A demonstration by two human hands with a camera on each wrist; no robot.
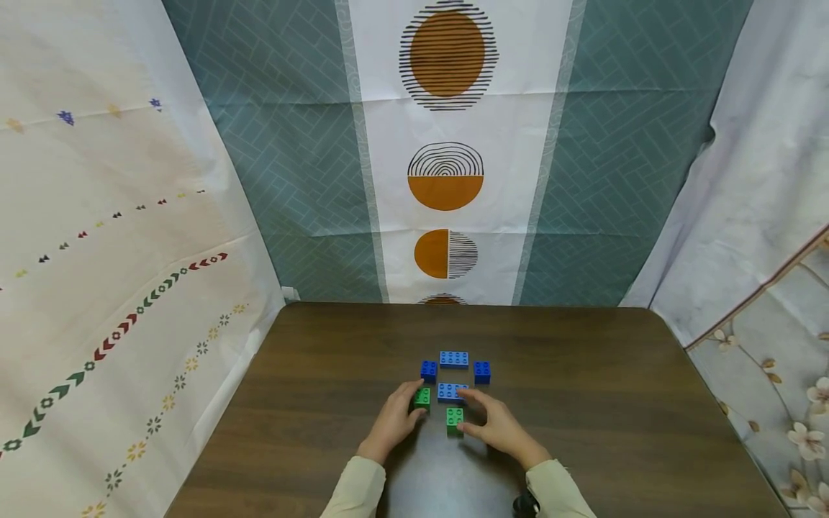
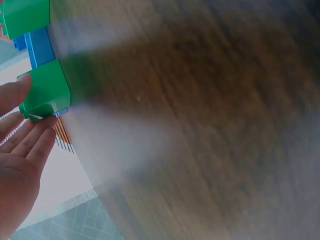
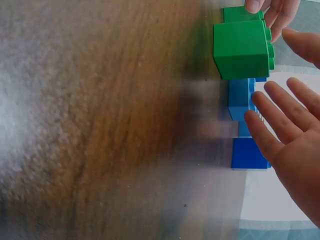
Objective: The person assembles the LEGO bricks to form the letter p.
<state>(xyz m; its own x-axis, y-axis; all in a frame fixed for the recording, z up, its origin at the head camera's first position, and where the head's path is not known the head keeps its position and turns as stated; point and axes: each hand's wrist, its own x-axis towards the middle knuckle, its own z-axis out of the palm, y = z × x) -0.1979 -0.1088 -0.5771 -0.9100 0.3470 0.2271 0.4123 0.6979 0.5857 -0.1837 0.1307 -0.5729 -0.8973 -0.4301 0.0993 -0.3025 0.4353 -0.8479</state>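
My left hand (image 1: 393,422) pinches a green toy building brick (image 1: 424,398) between thumb and fingers. In the left wrist view, the thumb lies on one side of this brick (image 2: 47,90) and the fingertips on the other. A second green brick (image 1: 455,420) stands on the table (image 1: 311,432), nearer the person. Beside it my right hand (image 1: 501,424) has spread, relaxed fingers, and the right wrist view shows a gap between them and this brick (image 3: 242,50). Just beyond is a lighter blue brick (image 1: 447,392), partly overlapped by the right fingertips in the head view.
Behind these bricks stand a dark blue brick (image 1: 429,370) on the left, another dark blue brick (image 1: 482,372) on the right and a long lighter blue brick (image 1: 453,359) farthest back. Cloth hangs behind the table's far edge and along both sides.
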